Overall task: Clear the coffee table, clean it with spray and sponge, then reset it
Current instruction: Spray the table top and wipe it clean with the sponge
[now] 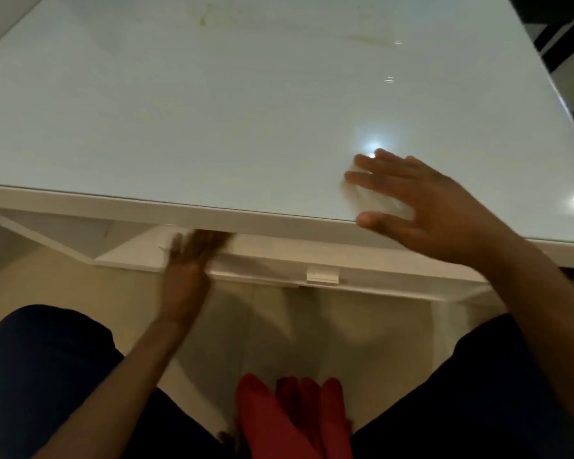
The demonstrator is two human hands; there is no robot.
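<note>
- Head view: white glossy coffee table [212, 111] fills the upper part of the frame, its near edge running from the left down toward the right.
- Table top carries faint yellowish smears [203, 18] near the far edge and bright light reflections toward the right side.
- Right hand [421, 200] lies over the near right part of the table, fingers spread wide, thumb at the table's front edge.
- Under the right palm sits something pale and blurred [378, 200], flat on the table top; cannot tell whether it is a sponge or a cloth, and the hand seems to press on it rather than grip it.
- Left hand [193, 256] is below the table's near edge, left of centre, fingers reaching up under the rim. Heavy motion blur; fingers look loosely extended, cannot tell if it holds anything.
- Below the table's front edge a white lower shelf or drawer front [279, 273] shows, with a small white tab [322, 275] near its middle.
- Red cloth [292, 422] lies near the bottom of the frame, between the person's dark-clothed knees [47, 376], well below the table edge.
- Beige floor [47, 293] shows left of the knees, under the table.
</note>
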